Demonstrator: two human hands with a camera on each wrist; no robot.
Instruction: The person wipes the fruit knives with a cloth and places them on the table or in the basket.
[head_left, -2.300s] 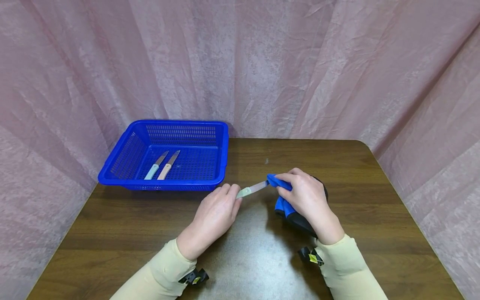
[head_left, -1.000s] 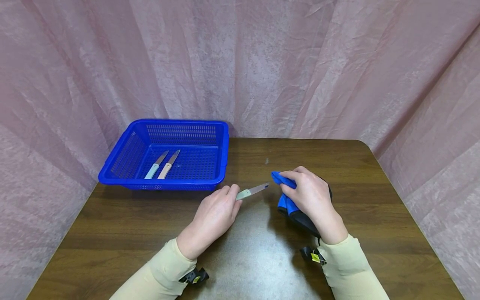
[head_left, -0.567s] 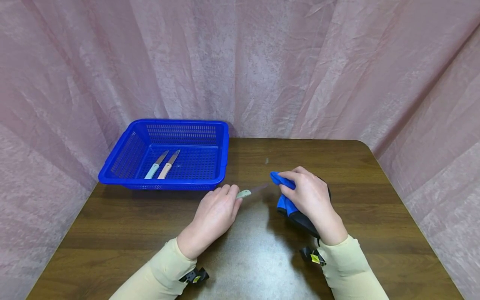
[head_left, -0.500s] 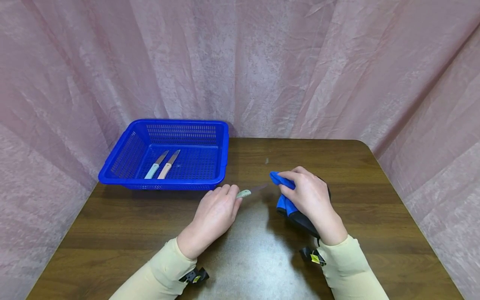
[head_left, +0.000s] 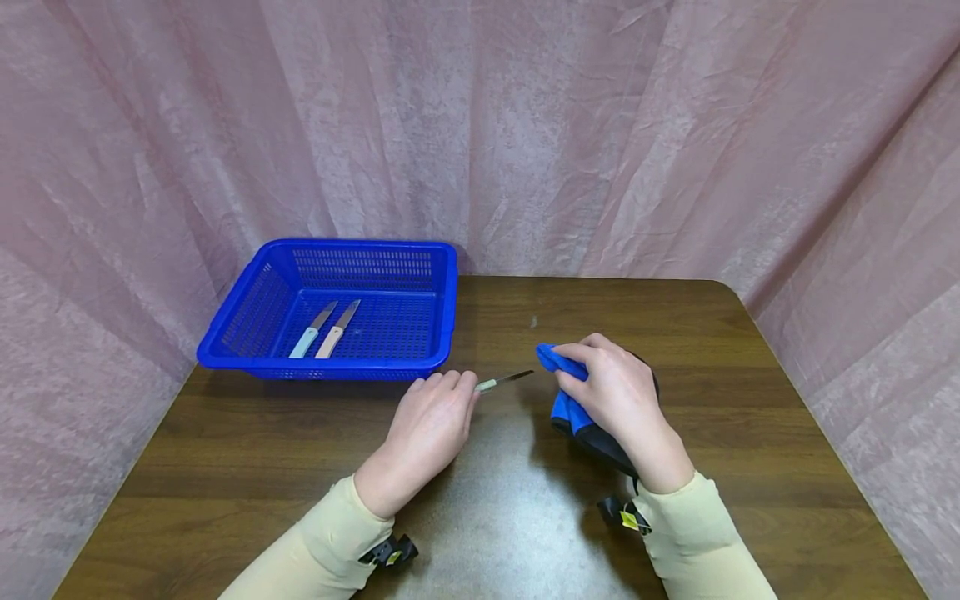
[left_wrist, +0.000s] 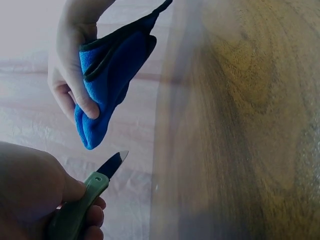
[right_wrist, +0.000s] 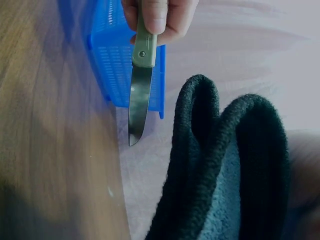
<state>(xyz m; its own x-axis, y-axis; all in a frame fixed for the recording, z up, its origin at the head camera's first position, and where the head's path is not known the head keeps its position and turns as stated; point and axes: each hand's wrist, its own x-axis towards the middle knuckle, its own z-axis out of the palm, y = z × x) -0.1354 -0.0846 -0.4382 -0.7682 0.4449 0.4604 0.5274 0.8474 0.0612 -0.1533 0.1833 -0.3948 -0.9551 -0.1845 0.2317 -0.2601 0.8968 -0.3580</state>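
My left hand (head_left: 431, 429) grips a small knife by its pale green handle (left_wrist: 82, 205). The knife's blade (right_wrist: 139, 102) points right toward the cloth and, in the head view, shows nearly edge-on. My right hand (head_left: 617, 400) pinches a folded blue cloth (head_left: 567, 392) with a black edge between thumb and fingers. A short gap separates the blade tip from the cloth's nearest fold in the left wrist view. Two more knives lie side by side in the blue basket, one with a light blue handle (head_left: 303, 342), one with a peach handle (head_left: 330, 342).
The blue plastic basket (head_left: 444, 321) with slotted walls stands at the back left of the brown wooden table (head_left: 712, 358). Its near right corner is close beyond my left hand. Pink curtains (head_left: 525, 142) hang behind and at the sides.
Earlier the cloth was around the blade tip; it then came off to the right. Since then my left hand has turned the knife from flat side to edge, and the cloth has edged back left.
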